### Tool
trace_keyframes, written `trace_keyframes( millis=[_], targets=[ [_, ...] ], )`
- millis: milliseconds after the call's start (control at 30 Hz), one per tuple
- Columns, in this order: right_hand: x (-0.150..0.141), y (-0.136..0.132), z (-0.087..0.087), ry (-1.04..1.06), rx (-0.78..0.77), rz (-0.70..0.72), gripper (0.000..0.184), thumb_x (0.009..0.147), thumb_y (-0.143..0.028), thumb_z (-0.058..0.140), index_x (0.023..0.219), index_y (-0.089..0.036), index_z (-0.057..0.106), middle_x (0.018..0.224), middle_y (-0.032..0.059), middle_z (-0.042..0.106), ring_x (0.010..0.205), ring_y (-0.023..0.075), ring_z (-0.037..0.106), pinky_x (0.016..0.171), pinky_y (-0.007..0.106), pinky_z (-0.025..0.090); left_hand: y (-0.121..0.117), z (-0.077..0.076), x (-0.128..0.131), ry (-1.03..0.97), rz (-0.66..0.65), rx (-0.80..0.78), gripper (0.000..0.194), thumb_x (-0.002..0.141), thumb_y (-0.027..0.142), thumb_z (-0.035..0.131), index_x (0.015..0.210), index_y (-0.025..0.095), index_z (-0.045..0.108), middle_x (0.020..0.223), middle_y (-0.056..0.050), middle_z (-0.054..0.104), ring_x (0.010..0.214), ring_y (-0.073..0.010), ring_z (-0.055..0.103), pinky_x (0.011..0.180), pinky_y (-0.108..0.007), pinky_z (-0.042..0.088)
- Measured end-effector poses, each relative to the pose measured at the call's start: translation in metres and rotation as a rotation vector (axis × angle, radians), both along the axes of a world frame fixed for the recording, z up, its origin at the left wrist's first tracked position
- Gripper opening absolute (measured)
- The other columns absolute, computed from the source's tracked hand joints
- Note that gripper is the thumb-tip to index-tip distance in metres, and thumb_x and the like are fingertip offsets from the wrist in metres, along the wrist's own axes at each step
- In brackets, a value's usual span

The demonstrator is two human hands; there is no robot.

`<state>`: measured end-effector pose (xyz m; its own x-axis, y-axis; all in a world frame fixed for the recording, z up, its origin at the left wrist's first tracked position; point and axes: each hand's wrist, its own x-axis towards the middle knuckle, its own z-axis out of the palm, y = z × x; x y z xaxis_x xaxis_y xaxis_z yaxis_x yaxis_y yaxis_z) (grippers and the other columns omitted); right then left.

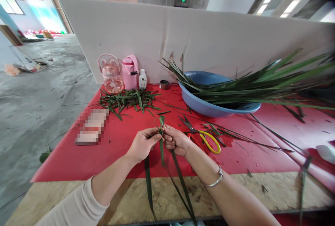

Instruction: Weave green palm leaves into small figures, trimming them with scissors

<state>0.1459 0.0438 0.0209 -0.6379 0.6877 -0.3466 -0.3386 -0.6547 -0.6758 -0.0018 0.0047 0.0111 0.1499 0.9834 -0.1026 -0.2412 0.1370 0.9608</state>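
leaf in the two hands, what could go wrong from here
The leaf could slip or loosen if the left hand or right hand eases, since both pinch it at one small spot.
The scissors lie close beside the right hand, so a sideways move might knock them.
The long strips trailing below the hands, over the board, might snag or get tugged.

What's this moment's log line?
left hand, right hand: pinching looped leaf | yellow-handled scissors: unheld, near right hand | blue basin: long leaves
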Motion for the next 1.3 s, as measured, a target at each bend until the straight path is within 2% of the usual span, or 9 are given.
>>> trace_keyframes(
  millis=[167, 267, 533, 667, 800, 967, 1100, 1200, 1300],
  targets=[
    [-0.003, -0.001, 0.008, 0.086, 0.083, -0.077, 0.018, 0.067, -0.020, 0.070, 0.075, -0.015, 0.054, 0.058, -0.0037, 0.054, 0.045, 0.0029, 0.044, 0.042, 0.013, 0.038, 0.002, 0.005, -0.002, -0.104, 0.029, -0.025, 0.034, 0.067, 0.038, 0.068, 0.092, 0.015, 0.066, 0.066, 0.000, 0.061, 0.039, -0.0013, 0.029, 0.038, -0.019, 0.019],
    [-0.003, -0.001, 0.008, 0.024, 0.121, -0.111, 0.022, 0.063, -0.022, 0.073, 0.071, -0.013, 0.055, 0.064, 0.0008, 0.062, 0.051, 0.0057, 0.054, 0.049, 0.016, 0.045, 0.003, 0.007, -0.002, -0.128, 0.037, -0.034, 0.031, 0.066, 0.038, 0.068, 0.086, 0.014, 0.066, 0.064, -0.001, 0.061, 0.039, -0.0015, 0.030, 0.038, -0.019, 0.017],
    [-0.012, -0.004, 0.002, -0.260, 0.375, -0.326, 0.029, 0.068, -0.039, 0.067, 0.064, -0.016, 0.049, 0.045, -0.0042, 0.054, 0.034, 0.0052, 0.044, 0.033, 0.016, 0.034, 0.002, 0.002, 0.001, -0.032, 0.052, -0.005, 0.037, 0.067, 0.038, 0.068, 0.094, 0.013, 0.060, 0.051, 0.006, 0.050, 0.037, -0.0019, 0.029, 0.037, -0.019, 0.021],
    [-0.017, -0.007, -0.001, -0.378, 0.417, -0.409, 0.027, 0.071, -0.039, 0.062, 0.065, -0.017, 0.048, 0.043, -0.0069, 0.049, 0.033, 0.0044, 0.038, 0.032, 0.015, 0.031, 0.003, 0.002, 0.003, -0.062, 0.131, 0.011, 0.037, 0.065, 0.032, 0.070, 0.094, 0.016, 0.054, 0.054, 0.007, 0.053, 0.036, -0.0020, 0.033, 0.040, -0.017, 0.028],
    [-0.018, -0.010, 0.002, -0.526, 0.491, -0.435, 0.021, 0.074, -0.035, 0.057, 0.066, -0.017, 0.047, 0.043, -0.0073, 0.048, 0.033, 0.0051, 0.039, 0.033, 0.015, 0.030, 0.003, 0.001, 0.002, 0.000, 0.099, 0.062, 0.026, 0.069, 0.031, 0.067, 0.087, 0.015, 0.057, 0.052, 0.006, 0.052, 0.040, -0.0038, 0.039, 0.045, -0.018, 0.034],
    [-0.018, -0.017, 0.010, -0.678, 0.611, -0.472, 0.013, 0.074, -0.027, 0.053, 0.067, -0.017, 0.049, 0.045, -0.0051, 0.050, 0.036, 0.0067, 0.043, 0.035, 0.016, 0.031, 0.002, 0.006, 0.001, 0.066, 0.088, 0.017, 0.025, 0.067, 0.031, 0.068, 0.082, 0.013, 0.063, 0.053, 0.004, 0.054, 0.042, -0.0031, 0.039, 0.043, -0.017, 0.031],
    [-0.017, -0.019, 0.008, -0.712, 0.784, -0.508, 0.016, 0.075, -0.031, 0.054, 0.071, -0.016, 0.053, 0.052, -0.0033, 0.051, 0.043, 0.0081, 0.045, 0.041, 0.018, 0.034, 0.003, 0.010, 0.001, -0.010, 0.111, -0.051, 0.029, 0.062, 0.034, 0.071, 0.078, 0.012, 0.060, 0.052, 0.005, 0.054, 0.039, -0.0020, 0.038, 0.041, -0.016, 0.028],
    [-0.014, -0.017, 0.006, -0.760, 0.930, -0.511, 0.017, 0.077, -0.031, 0.054, 0.075, -0.015, 0.059, 0.056, -0.0016, 0.053, 0.050, 0.0096, 0.047, 0.047, 0.020, 0.036, 0.006, 0.008, 0.001, -0.079, 0.162, -0.043, 0.039, 0.061, 0.036, 0.072, 0.089, 0.013, 0.057, 0.055, 0.005, 0.057, 0.037, -0.0019, 0.037, 0.039, -0.016, 0.025],
    [-0.010, -0.014, 0.005, -0.770, 0.994, -0.483, 0.021, 0.078, -0.032, 0.054, 0.083, -0.015, 0.064, 0.058, -0.0004, 0.055, 0.052, 0.0099, 0.045, 0.048, 0.020, 0.034, 0.008, 0.005, -0.001, -0.092, 0.164, 0.004, 0.061, 0.062, 0.036, 0.071, 0.115, 0.017, 0.047, 0.054, 0.007, 0.056, 0.035, -0.0023, 0.033, 0.037, -0.016, 0.021]
  ],
)
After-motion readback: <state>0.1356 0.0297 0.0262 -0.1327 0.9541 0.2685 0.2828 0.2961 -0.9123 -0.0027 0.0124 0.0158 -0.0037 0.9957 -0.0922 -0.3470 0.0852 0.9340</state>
